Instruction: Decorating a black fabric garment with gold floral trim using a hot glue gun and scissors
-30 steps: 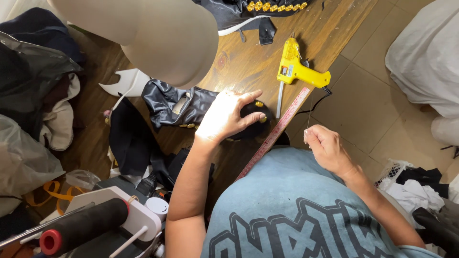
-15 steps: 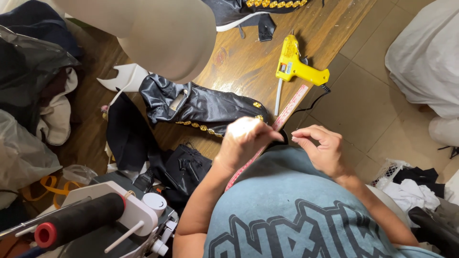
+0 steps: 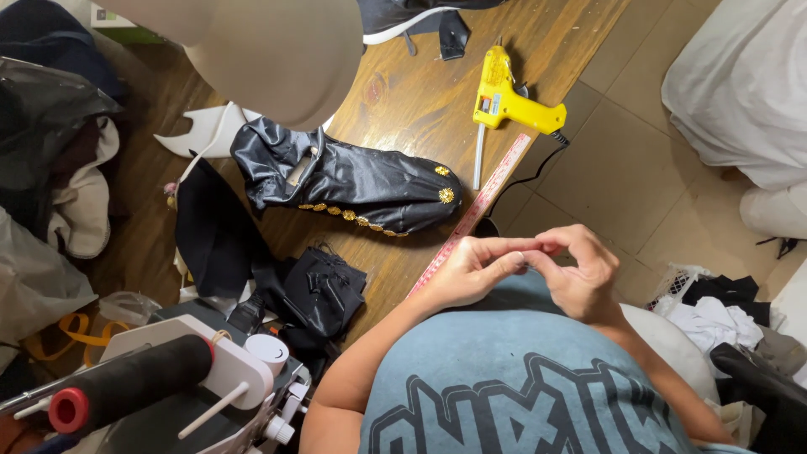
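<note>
1. The left hand [image 3: 471, 273] and right hand [image 3: 576, 273] meet fingertip to fingertip just off the near edge of the brown wooden table [image 3: 403, 101], above the person's grey-blue printed shirt [image 3: 521, 387]. The fingers of both are pinched together on something too small to make out; I cannot tell what it is.
2. The long pink measuring tape [image 3: 475, 210] runs diagonally from just under the left hand up and away toward the far right. Its near end is touching or just beside the left hand, so that hand is the nearer one.
3. At the tape's far end lies the yellow plastic glue gun [image 3: 504, 101], nozzle pointing away, its black cord dropping off the table edge.
4. Left of the tape, apart from both hands, lies the shiny black satin piece with gold studs [image 3: 353, 181], its long axis running left to right.
5. Nearer the person's left sits crumpled black fabric [image 3: 324, 290], beside a white machine with a black roller [image 3: 168, 378].
</note>
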